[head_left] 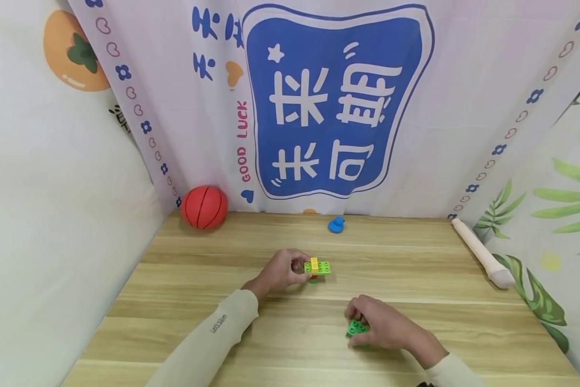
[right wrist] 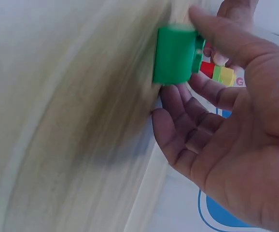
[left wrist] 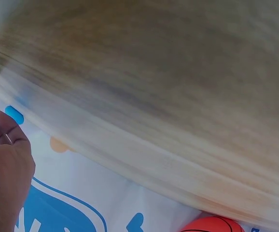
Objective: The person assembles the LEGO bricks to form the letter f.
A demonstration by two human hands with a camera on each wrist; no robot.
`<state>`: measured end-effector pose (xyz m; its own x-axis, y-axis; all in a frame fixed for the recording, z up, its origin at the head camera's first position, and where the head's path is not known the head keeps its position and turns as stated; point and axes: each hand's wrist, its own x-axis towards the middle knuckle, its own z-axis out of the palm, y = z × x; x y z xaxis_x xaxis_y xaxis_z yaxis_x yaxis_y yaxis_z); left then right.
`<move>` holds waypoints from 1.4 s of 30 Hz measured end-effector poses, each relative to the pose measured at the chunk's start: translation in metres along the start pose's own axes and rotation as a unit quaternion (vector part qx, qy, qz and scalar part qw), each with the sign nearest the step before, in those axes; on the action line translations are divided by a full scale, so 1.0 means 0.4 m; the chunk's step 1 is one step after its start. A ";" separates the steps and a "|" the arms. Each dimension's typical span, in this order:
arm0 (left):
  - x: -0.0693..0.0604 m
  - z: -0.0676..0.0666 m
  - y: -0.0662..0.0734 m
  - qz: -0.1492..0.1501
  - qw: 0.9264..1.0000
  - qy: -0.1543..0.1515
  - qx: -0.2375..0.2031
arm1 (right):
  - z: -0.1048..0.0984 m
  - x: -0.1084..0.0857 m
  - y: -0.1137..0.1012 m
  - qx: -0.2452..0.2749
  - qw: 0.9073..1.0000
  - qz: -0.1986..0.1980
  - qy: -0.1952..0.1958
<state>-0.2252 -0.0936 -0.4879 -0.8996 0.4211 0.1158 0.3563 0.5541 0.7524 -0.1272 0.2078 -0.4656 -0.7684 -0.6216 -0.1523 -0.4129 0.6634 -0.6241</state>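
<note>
My left hand (head_left: 280, 270) grips the left end of a small stack of toy building bricks over the middle of the table. The stack has a lime-green studded brick (head_left: 324, 267) with a yellow brick (head_left: 314, 263) on top, and red and green pieces beneath. Nearer the front, my right hand (head_left: 381, 322) holds a green studded brick (head_left: 356, 328) between thumb and fingers. In the right wrist view, this green brick (right wrist: 175, 55) is close to the tabletop, with the stack behind it. The left wrist view shows part of the left hand (left wrist: 6, 169), but the stack is out of sight.
On the wooden table (head_left: 173, 322), a red basketball-patterned ball (head_left: 204, 207) sits at the back left. A blue toy duck (head_left: 336, 224) stands near the back edge. Along the right side lies a pale baton-like object (head_left: 483, 253). Printed cloth (head_left: 406, 183) hangs behind the table.
</note>
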 end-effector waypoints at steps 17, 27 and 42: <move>0.000 0.005 -0.002 0.006 1.000 0.005 0.001 | -0.052 0.067 0.005 -0.022 0.999 0.003 0.045; 0.007 0.006 0.000 0.023 1.000 0.002 -0.009 | -0.102 0.177 -0.035 -0.015 0.974 -0.027 0.225; 0.000 0.000 -0.011 0.044 0.999 0.007 -0.005 | -0.077 0.301 -0.066 0.018 0.978 -0.079 0.191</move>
<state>-0.2270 -0.0960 -0.4914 -0.8689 0.4571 0.1902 0.4308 0.5086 0.7455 -0.2239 0.1282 -0.4441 -0.8262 -0.5091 0.2412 -0.5287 0.5528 -0.6441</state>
